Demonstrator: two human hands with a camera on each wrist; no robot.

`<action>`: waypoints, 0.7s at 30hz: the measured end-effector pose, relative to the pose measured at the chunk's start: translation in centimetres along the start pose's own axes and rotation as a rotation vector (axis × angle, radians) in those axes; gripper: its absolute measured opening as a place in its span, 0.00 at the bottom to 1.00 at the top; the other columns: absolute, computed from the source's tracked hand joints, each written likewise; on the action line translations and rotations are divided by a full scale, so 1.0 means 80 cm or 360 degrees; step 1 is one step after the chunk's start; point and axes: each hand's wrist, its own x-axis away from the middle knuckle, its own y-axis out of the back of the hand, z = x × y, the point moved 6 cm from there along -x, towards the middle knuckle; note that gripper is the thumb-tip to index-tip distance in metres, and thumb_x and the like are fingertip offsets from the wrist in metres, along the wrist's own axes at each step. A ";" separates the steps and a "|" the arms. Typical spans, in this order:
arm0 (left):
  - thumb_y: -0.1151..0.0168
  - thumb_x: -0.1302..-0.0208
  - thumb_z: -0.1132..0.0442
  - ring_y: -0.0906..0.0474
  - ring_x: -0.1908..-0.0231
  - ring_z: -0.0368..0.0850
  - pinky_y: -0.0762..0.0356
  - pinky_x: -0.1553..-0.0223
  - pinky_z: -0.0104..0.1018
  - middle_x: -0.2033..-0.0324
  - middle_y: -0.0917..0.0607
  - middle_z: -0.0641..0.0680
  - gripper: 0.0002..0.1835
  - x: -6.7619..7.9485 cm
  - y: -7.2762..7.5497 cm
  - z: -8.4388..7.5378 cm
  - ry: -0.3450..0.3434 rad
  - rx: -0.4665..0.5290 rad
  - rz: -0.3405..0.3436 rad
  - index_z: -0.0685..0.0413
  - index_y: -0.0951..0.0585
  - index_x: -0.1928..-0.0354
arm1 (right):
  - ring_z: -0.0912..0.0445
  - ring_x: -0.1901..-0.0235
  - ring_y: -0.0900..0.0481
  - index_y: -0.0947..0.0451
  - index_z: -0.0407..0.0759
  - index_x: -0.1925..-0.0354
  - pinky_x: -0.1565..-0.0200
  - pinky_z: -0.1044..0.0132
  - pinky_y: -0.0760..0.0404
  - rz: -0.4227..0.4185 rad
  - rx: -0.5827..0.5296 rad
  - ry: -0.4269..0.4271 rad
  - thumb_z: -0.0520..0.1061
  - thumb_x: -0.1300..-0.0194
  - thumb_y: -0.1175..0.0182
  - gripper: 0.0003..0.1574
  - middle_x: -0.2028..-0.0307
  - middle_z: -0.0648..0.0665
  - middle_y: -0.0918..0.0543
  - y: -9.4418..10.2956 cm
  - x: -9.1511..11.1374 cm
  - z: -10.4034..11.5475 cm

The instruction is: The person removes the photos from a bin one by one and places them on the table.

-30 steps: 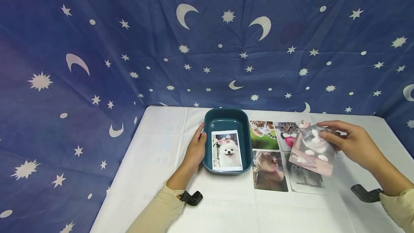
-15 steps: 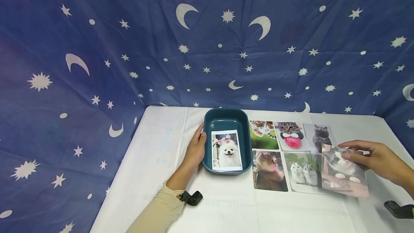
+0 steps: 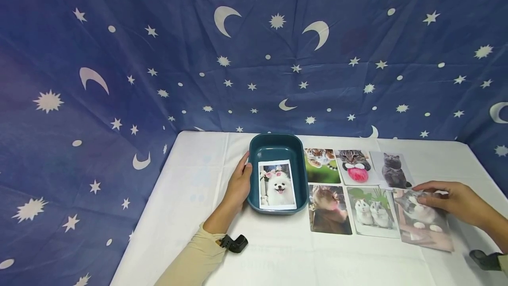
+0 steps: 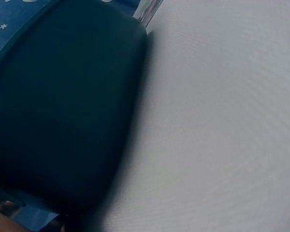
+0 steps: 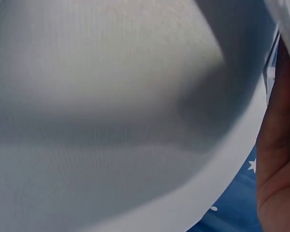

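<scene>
In the head view my right hand (image 3: 462, 200) pinches the upper right edge of a photo card of a grey-and-white cat (image 3: 424, 220), low over the table at the right end of the lower card row. My left hand (image 3: 238, 184) holds the left side of a dark teal plastic tub (image 3: 278, 147), thumb at the rim. A photo card of a white fluffy dog (image 3: 279, 184) lies face up in the tub. The tub's dark outer wall (image 4: 63, 106) fills much of the left wrist view. Fingers (image 5: 275, 125) and a card edge show at the right of the right wrist view.
Right of the tub lie cards of a tiger cub (image 3: 321, 165), a tabby cat with a red ball (image 3: 357, 167), a grey cat (image 3: 391, 169), a brown rodent (image 3: 329, 208) and two hamsters (image 3: 373, 212). A blue star-and-moon cloth (image 3: 274, 56) hangs behind the white table (image 3: 285, 250).
My right hand has carried the grey-and-white cat card rightward and down from over the other cards, uncovering the hamster and grey cat cards. The left hand and tub have stayed put.
</scene>
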 end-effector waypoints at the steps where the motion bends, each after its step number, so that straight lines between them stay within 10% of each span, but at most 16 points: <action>1: 0.56 0.18 0.49 0.47 0.21 0.53 0.50 0.22 0.58 0.22 0.38 0.51 0.26 0.000 0.000 0.000 -0.0002 -0.0002 0.0001 0.25 0.39 0.22 | 0.89 0.59 0.39 0.12 0.48 0.50 0.65 0.64 0.15 -0.0016 0.0017 0.0007 0.51 0.40 0.26 0.20 0.49 0.32 0.14 0.000 -0.001 0.001; 9: 0.56 0.18 0.49 0.46 0.21 0.54 0.50 0.22 0.59 0.22 0.37 0.52 0.26 0.001 0.000 0.002 0.0009 -0.0016 -0.0005 0.26 0.39 0.22 | 0.83 0.62 0.33 0.12 0.47 0.56 0.60 0.49 0.14 -0.0068 0.0063 -0.0020 0.53 0.44 0.23 0.19 0.56 0.37 0.12 -0.009 -0.006 0.009; 16: 0.56 0.18 0.48 0.47 0.21 0.54 0.50 0.22 0.58 0.22 0.38 0.51 0.26 0.001 -0.002 0.002 0.0010 -0.0006 0.0009 0.27 0.39 0.22 | 0.30 0.51 0.18 0.14 0.40 0.53 0.55 0.39 0.16 -0.0006 0.0110 -0.0073 0.57 0.40 0.25 0.26 0.51 0.28 0.15 -0.013 -0.007 0.012; 21: 0.56 0.18 0.47 0.47 0.21 0.53 0.50 0.22 0.57 0.22 0.38 0.50 0.26 0.000 0.000 0.002 0.0015 0.0002 0.0008 0.27 0.39 0.22 | 0.36 0.59 0.14 0.14 0.38 0.52 0.63 0.49 0.14 0.0013 0.0132 -0.0128 0.60 0.40 0.26 0.30 0.57 0.32 0.13 -0.005 -0.011 0.008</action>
